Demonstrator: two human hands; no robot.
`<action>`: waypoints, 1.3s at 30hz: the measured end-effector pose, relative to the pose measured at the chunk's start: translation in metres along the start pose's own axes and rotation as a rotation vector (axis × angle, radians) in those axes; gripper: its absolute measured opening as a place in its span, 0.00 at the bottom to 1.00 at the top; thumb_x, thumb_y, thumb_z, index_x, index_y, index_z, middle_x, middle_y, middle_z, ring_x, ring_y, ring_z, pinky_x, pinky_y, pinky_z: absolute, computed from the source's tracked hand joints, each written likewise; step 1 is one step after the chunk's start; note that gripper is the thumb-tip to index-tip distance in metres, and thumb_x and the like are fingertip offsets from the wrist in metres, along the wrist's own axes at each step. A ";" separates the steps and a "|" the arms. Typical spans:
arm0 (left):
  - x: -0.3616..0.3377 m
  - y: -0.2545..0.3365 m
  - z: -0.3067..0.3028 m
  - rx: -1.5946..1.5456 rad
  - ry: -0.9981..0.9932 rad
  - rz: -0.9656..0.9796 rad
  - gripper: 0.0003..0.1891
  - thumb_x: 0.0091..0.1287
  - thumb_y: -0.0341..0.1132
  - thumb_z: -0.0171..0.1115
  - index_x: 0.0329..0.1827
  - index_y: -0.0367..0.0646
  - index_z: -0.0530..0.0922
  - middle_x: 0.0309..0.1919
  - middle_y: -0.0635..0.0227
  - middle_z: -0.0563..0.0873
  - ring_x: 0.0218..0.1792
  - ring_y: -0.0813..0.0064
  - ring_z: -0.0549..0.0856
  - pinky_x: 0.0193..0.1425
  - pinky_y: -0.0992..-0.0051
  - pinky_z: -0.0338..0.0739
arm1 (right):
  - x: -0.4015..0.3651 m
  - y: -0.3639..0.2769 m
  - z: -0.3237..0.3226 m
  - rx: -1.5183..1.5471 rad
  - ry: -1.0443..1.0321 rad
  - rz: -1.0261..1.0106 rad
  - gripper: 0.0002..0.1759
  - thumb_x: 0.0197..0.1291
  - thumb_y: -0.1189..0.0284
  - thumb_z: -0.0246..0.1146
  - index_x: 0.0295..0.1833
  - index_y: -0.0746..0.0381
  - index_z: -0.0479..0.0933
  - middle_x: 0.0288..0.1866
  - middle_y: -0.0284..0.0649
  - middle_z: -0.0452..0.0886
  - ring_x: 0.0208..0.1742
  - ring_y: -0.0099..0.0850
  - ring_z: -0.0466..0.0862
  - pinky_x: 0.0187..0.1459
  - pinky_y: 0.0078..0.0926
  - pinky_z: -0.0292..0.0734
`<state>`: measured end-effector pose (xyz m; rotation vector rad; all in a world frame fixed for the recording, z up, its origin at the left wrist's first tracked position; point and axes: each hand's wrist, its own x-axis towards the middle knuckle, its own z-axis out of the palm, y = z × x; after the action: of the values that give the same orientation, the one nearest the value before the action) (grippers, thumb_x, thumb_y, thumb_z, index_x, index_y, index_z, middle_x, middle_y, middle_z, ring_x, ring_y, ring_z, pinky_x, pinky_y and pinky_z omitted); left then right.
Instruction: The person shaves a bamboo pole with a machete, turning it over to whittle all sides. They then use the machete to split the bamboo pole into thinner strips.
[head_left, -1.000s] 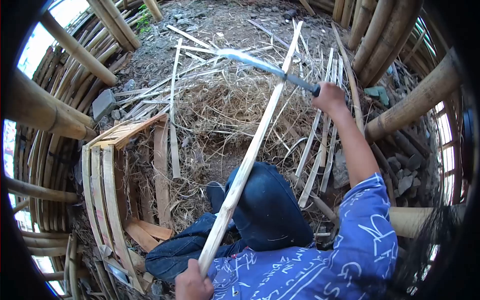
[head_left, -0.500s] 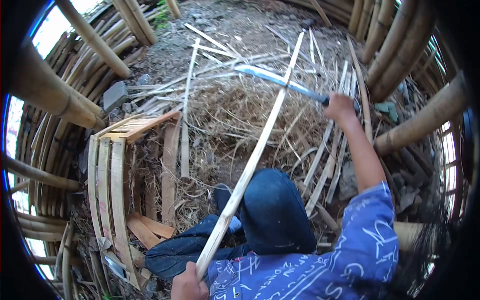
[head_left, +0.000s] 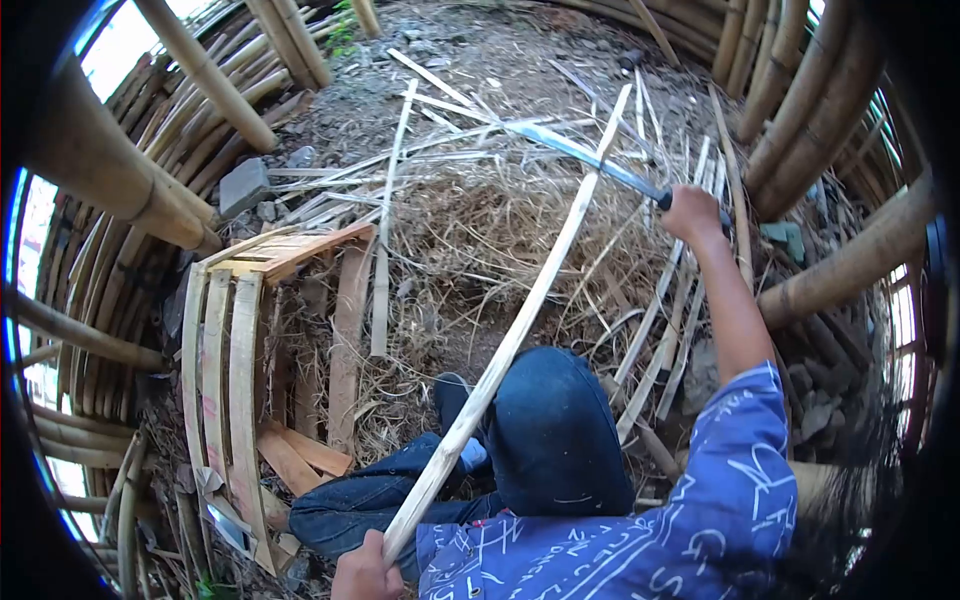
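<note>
A long pale split-bamboo strip slants from the lower left up across my bent knee. Its near end is gripped by my left hand, closed around it at the bottom edge of the view. My right hand is wrapped round the dark handle of a machete. The long blade points left and lies across the strip near its far end, on top of it. Whether the edge bites into the strip cannot be told.
A slatted wooden crate stands on the left. Curly shavings and several loose strips cover the ground ahead. Bamboo posts rise on both sides. A grey block sits at the back left, with stones at the right.
The machete and my right hand have shifted slightly right and down in view, along with the strip's far end. The background has shifted similarly, and both grips stay the same.
</note>
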<state>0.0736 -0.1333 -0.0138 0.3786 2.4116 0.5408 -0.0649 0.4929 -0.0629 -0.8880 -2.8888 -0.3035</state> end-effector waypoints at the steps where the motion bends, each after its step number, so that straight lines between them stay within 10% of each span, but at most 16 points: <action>1: 0.001 -0.008 0.005 -0.003 0.010 -0.003 0.17 0.59 0.25 0.52 0.52 0.33 0.69 0.25 0.39 0.79 0.31 0.37 0.81 0.33 0.48 0.74 | -0.001 -0.007 -0.003 0.003 0.004 -0.012 0.10 0.52 0.68 0.64 0.37 0.62 0.80 0.33 0.46 0.85 0.37 0.41 0.87 0.42 0.39 0.82; 6: -0.003 -0.164 0.125 0.518 0.093 0.130 0.16 0.59 0.29 0.54 0.50 0.35 0.71 0.26 0.45 0.80 0.30 0.42 0.81 0.33 0.51 0.74 | -0.039 -0.042 -0.031 0.162 -0.145 -0.227 0.07 0.50 0.70 0.65 0.34 0.60 0.80 0.30 0.45 0.85 0.35 0.38 0.87 0.39 0.37 0.81; 11: 0.025 -0.168 0.060 1.617 1.437 0.781 0.14 0.73 0.39 0.50 0.51 0.42 0.79 0.33 0.64 0.83 0.34 0.63 0.81 0.42 0.57 0.74 | -0.048 -0.049 -0.037 0.137 -0.079 -0.376 0.03 0.53 0.72 0.64 0.34 0.56 0.81 0.29 0.40 0.84 0.33 0.30 0.86 0.36 0.34 0.81; 15: 0.018 -0.189 0.054 1.763 1.793 0.841 0.18 0.76 0.46 0.48 0.59 0.44 0.76 0.35 0.68 0.82 0.34 0.69 0.79 0.46 0.61 0.73 | 0.012 0.017 -0.008 0.169 -0.099 0.132 0.08 0.49 0.67 0.65 0.36 0.55 0.83 0.37 0.44 0.86 0.41 0.40 0.87 0.45 0.40 0.82; 20: -0.015 -0.182 0.073 1.143 0.697 0.783 0.25 0.69 0.53 0.54 0.59 0.43 0.75 0.45 0.62 0.79 0.43 0.64 0.78 0.48 0.59 0.74 | 0.018 0.009 -0.026 0.041 0.002 0.090 0.11 0.50 0.65 0.64 0.38 0.58 0.83 0.40 0.47 0.86 0.44 0.45 0.86 0.48 0.43 0.81; 23: -0.025 -0.147 0.050 0.034 -0.071 -0.043 0.31 0.65 0.58 0.57 0.60 0.42 0.74 0.51 0.58 0.77 0.48 0.61 0.78 0.50 0.57 0.74 | 0.015 -0.003 -0.032 0.134 -0.002 0.031 0.09 0.51 0.68 0.62 0.37 0.58 0.82 0.36 0.48 0.86 0.41 0.46 0.87 0.47 0.44 0.81; 30: -0.052 -0.144 0.024 -0.806 -0.230 -0.626 0.43 0.55 0.68 0.66 0.61 0.39 0.72 0.65 0.50 0.73 0.60 0.54 0.77 0.54 0.55 0.75 | -0.024 -0.032 -0.047 0.161 -0.119 -0.245 0.08 0.51 0.69 0.62 0.35 0.60 0.82 0.34 0.50 0.85 0.37 0.44 0.87 0.44 0.40 0.82; 34: -0.056 -0.110 0.009 0.027 0.007 0.170 0.16 0.55 0.29 0.56 0.47 0.36 0.70 0.24 0.43 0.78 0.29 0.38 0.80 0.31 0.50 0.74 | 0.028 0.062 -0.008 0.119 -0.081 0.303 0.14 0.48 0.68 0.62 0.40 0.61 0.84 0.40 0.53 0.85 0.44 0.47 0.86 0.50 0.42 0.81; 39: -0.046 -0.121 0.008 0.022 -0.120 0.035 0.14 0.54 0.30 0.57 0.43 0.40 0.69 0.24 0.43 0.78 0.30 0.38 0.80 0.31 0.50 0.73 | 0.011 0.046 -0.032 0.126 -0.005 0.279 0.14 0.49 0.67 0.62 0.40 0.60 0.84 0.41 0.52 0.85 0.46 0.48 0.85 0.50 0.42 0.80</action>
<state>0.0973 -0.2549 -0.0517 0.4502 2.3005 0.4929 -0.0469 0.5291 -0.0230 -1.2478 -2.7033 -0.0924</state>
